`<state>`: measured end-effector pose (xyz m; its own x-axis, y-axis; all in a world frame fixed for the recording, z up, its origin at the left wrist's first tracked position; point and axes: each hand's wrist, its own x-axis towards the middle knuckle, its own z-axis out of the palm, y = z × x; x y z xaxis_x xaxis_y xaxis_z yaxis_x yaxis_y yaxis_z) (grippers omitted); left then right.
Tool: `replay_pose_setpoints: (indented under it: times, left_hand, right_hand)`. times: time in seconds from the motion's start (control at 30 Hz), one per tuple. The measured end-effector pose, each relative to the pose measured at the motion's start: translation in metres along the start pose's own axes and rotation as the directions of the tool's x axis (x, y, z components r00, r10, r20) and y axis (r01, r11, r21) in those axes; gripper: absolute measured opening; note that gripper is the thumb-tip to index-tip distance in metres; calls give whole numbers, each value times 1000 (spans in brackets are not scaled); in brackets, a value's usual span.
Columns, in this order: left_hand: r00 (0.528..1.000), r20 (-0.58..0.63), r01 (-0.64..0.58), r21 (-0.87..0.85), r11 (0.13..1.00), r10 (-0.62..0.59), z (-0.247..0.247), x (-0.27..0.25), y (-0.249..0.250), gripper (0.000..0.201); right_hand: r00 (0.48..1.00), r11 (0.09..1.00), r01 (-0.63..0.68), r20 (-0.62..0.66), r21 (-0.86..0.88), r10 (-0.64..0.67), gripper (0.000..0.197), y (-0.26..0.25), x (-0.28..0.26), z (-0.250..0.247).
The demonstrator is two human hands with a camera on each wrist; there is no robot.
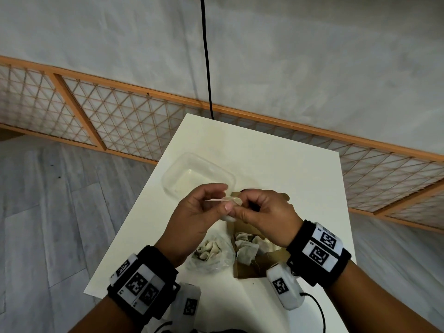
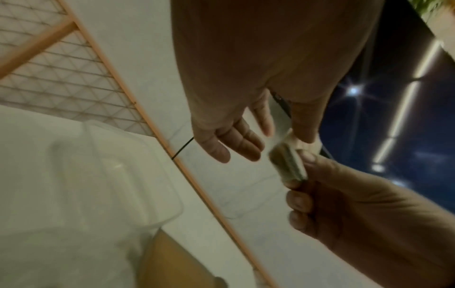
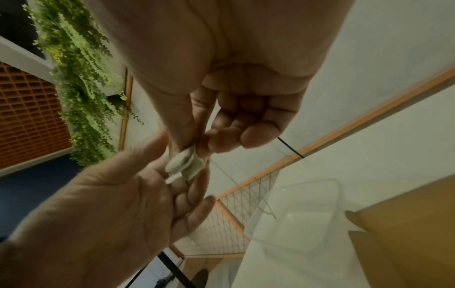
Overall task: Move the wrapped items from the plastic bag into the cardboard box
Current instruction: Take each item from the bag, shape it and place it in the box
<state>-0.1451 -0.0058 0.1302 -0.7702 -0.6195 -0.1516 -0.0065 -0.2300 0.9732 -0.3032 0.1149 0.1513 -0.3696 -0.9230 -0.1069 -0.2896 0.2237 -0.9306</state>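
Observation:
Both hands are raised over the table and hold one small wrapped item (image 1: 231, 205) between them. My left hand (image 1: 224, 200) pinches its upper edge with thumb and forefinger, the other fingers loosely extended. My right hand (image 1: 236, 211) pinches its other side. In the left wrist view the wrapped item (image 2: 288, 161) shows dark contents inside a pale wrap, between the left hand (image 2: 286, 134) and the right hand (image 2: 301, 175). The right wrist view shows the same item (image 3: 183, 163) pinched by the right hand (image 3: 194, 149). Below, the clear plastic bag (image 1: 216, 260) holds more wrapped items beside the cardboard box (image 1: 248, 271), which holds several.
An empty clear plastic container (image 1: 197, 174) lies on the white table (image 1: 288, 169) beyond the hands. A black cable (image 1: 206, 56) hangs down behind the table's far edge. A lattice screen (image 1: 120, 116) runs along the wall. Grey floor lies to the left.

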Motion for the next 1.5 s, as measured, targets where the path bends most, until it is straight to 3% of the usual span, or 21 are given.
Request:
replay_pose_setpoints:
  times: [0.07,0.13,0.23,0.33,0.4,0.47,0.57,0.7,0.83,0.97,1.07,1.17,1.27,1.37,1.5]
  left_hand:
    - [997,-24,71,159,985,-68,-7,1,-18,29]
    - [994,-55,110,439,892,-96,-16,2,-42,15]
    - [988,35,83,709,700,-153,-28,0,-78,3]
    - [980,81,7,902,433,-184,-36,-3,-106,11]
    - [985,102,-58,955,292,-137,-38,-4,-121,19]
    - [985,142,-125,979,164,-98,-37,-3,-127,13]
    - [971,199,-206,978,-39,-134,-32,-4,-128,6]
    - [950,276,-300,937,-178,-144,-30,-5,-134,24]
    - [916,350,-393,883,-256,-197,-28,-8,-141,30]
    - [936,300,-342,897,-280,-182,-19,-4,-149,23]
    - [938,250,-310,916,-256,-242,-18,-5,-163,24]
    - [933,202,-269,941,-204,-299,-21,0,-177,34]
    - [911,222,-301,933,-196,-347,-22,6,-172,32]
    - [910,266,-352,902,-252,-319,-26,15,-169,30]
    - [923,259,-319,928,-190,-285,-36,16,-167,32]
  right_hand:
    - [999,999,-42,15,-2,42,32,16,-10,-5]
    - [992,993,-110,59,-39,112,43,37,-21,-11]
    - [962,975,-218,157,-50,223,45,70,-34,-15]
    - [920,922,-312,170,-227,353,41,109,-35,-7]
    - [894,861,-360,132,-360,429,36,130,-33,3]
    - [863,796,-375,134,-476,487,34,150,-32,14]
    - [806,737,-417,159,-532,571,30,171,-31,30]
    - [837,709,-456,11,-537,547,11,180,-33,43]
    - [831,720,-538,-129,-438,542,18,183,-34,49]
    - [802,739,-590,-138,-325,581,33,184,-35,51]
    - [816,775,-577,-139,-259,561,42,178,-35,47]
    - [833,789,-552,-128,-270,539,38,171,-35,40]
    - [850,795,-526,-172,-302,497,37,168,-33,33]
    - [871,805,-491,-181,-332,457,37,161,-30,27]
    - [910,834,-415,-177,-364,375,24,148,-25,22]
